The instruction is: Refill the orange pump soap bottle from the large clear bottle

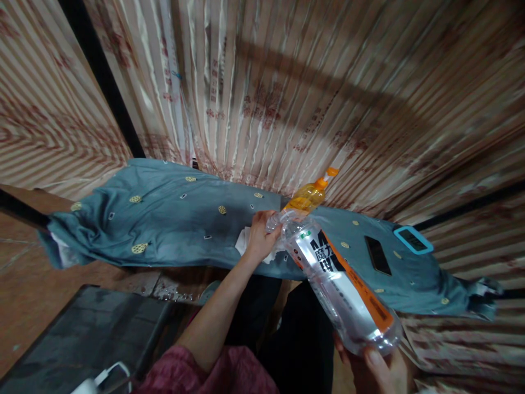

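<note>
A large clear plastic bottle (340,290) with a silver, black and orange label is tilted across my lap, its neck toward the cloth-covered bench and its base toward me. My right hand (377,369) grips it at the base. At the neck end, the fingers of my left hand (260,238) are closed round clear plastic that looks like the bottle's neck. Just behind the neck, a pump bottle (307,197) of yellow-orange liquid with an orange pump head rests on the cloth; its lower part is partly hidden. White tissue (243,241) lies under my left hand.
A blue-green cloth (164,219) with pineapple prints covers the narrow bench. A dark phone (378,255) and a blue-framed device (413,239) lie at right. Striped curtains (266,82) hang close behind. A black box-like surface (94,328) with a white cable (110,372) stands at lower left.
</note>
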A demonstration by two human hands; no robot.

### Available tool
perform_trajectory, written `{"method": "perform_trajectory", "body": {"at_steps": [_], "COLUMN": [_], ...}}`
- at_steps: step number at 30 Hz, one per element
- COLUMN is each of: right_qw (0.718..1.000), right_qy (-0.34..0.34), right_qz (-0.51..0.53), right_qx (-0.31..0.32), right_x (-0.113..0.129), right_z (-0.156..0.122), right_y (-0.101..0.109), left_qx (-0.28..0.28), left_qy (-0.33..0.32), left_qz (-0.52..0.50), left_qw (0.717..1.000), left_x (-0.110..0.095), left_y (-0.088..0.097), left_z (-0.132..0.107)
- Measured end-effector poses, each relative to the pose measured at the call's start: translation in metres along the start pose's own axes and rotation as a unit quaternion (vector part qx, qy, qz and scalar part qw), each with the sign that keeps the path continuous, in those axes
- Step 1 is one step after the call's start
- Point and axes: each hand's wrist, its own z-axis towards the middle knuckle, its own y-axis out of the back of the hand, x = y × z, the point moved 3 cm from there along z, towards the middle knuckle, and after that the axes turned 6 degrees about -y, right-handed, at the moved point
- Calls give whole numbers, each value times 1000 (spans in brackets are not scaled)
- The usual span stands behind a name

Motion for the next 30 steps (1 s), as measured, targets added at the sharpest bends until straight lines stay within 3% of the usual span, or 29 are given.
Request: {"method": "perform_trajectory", "body": {"at_steps": [30], "right_qw": [1000], "right_qy": [8], "right_qz": [26], "right_qx": [8], "right_x": [0], "right_z": [4], "right_y": [2], "left_qx": [-19], "left_qy": [-4], "left_qz": [6], "left_qw": [1000], "left_x": [2], "left_y": [-3], "left_z": [-1]}}
